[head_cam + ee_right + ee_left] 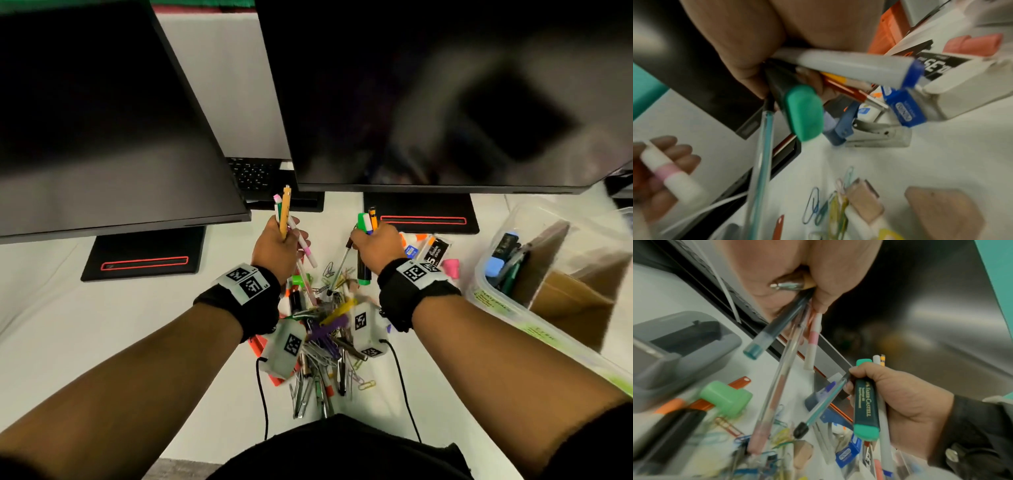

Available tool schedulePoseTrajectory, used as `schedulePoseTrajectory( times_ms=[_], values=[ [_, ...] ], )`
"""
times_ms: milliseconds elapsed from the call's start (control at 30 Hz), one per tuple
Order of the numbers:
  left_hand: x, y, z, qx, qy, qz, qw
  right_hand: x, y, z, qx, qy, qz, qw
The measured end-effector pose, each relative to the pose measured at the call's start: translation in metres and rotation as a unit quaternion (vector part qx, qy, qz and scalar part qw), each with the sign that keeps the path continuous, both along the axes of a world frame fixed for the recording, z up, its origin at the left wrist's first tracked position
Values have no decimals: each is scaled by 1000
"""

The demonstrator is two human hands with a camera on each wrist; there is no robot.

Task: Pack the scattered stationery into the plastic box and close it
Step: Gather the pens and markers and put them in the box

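My left hand (274, 245): fingers curled round a bundle of pens (285, 212). My right hand (376, 248): gripping a green highlighter (866, 404), white marker (849, 68) and pens. Loose stationery pile (325, 329) on the white desk (102, 342), near me. Plastic box (548, 274): right, lid off, partly filled

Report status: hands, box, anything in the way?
Left hand grips a pen bundle; right hand grips the green highlighter and pens. Plastic box open at right, partly filled. Loose stationery pile remains on desk.

"FABER-CASTELL" runs along the green highlighter (866, 402) (gold letters, dark barrel).
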State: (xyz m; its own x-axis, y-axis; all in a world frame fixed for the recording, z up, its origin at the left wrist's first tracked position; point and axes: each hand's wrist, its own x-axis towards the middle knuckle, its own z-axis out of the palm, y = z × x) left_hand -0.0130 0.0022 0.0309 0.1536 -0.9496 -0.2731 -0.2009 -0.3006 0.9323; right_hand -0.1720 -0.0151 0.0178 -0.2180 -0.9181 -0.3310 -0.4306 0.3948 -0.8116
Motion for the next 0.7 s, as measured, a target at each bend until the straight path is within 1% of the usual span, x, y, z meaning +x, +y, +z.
schedulePoseTrajectory(
  times_ms=[100, 233, 300, 367, 467, 567, 600, 700],
  values=[
    [-18, -3, 8, 1, 56, 1, 998, -14, 5, 10, -19, -20, -28, 999],
    [-47, -9, 25, 2, 96, -27, 995, -40, 15, 27, -23, -58, -87, 994],
    [-66, -15, 34, 5, 102, -37, 994, -60, 17, 37, -28, -61, -114, 991],
    [-90, -19, 43, 19, 122, -58, 991, -83, 20, 49, -38, -56, -147, 987],
    [-131, -20, 55, 39, 145, -118, 982, -126, 24, 60, -21, -67, -209, 975],
    [-172, -14, 63, 53, 154, -180, 970, -167, 31, 71, 26, -66, -227, 971],
    [-186, -13, 64, 57, 151, -197, 967, -181, 31, 71, 29, -54, -233, 971],
    [-216, -12, 62, 51, 103, -236, 965, -206, 34, 73, 36, -16, -246, 968]
  ],
)
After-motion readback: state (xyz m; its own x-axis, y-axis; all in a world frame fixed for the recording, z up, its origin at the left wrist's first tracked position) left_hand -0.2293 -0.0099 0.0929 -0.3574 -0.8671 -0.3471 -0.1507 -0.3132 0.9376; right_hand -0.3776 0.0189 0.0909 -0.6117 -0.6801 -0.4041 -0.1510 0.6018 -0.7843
